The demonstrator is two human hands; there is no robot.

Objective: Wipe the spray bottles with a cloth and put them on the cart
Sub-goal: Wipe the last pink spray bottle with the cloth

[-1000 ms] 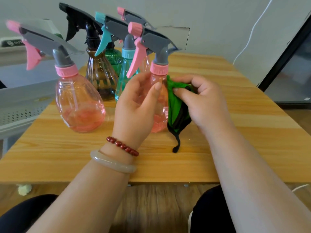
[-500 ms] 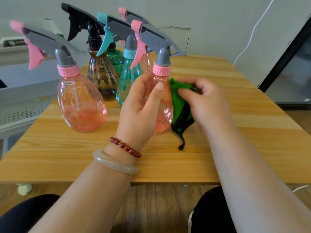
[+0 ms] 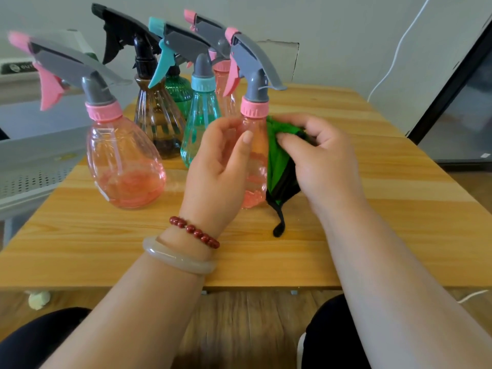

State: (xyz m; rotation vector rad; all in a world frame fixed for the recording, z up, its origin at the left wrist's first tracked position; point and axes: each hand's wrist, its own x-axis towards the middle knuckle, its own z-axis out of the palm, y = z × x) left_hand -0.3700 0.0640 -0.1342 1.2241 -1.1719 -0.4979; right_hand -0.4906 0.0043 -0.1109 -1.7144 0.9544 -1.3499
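The left hand (image 3: 215,177) grips a pink spray bottle (image 3: 255,110) upright; the right hand (image 3: 324,166) pinches a green cloth (image 3: 277,161) against its side. Other spray bottles (image 3: 125,169) stand on the counter (image 3: 372,222) behind.

- Dark strip label (image 3: 16,68) on a pale boxy unit (image 3: 8,61) at the left edge, about ten o'clock: a round logo, then pale letters beginning "OU"; the rest is blurred.
- Small white tag (image 3: 485,155) on the black-framed dark panel (image 3: 466,115), three o'clock: too small to read.
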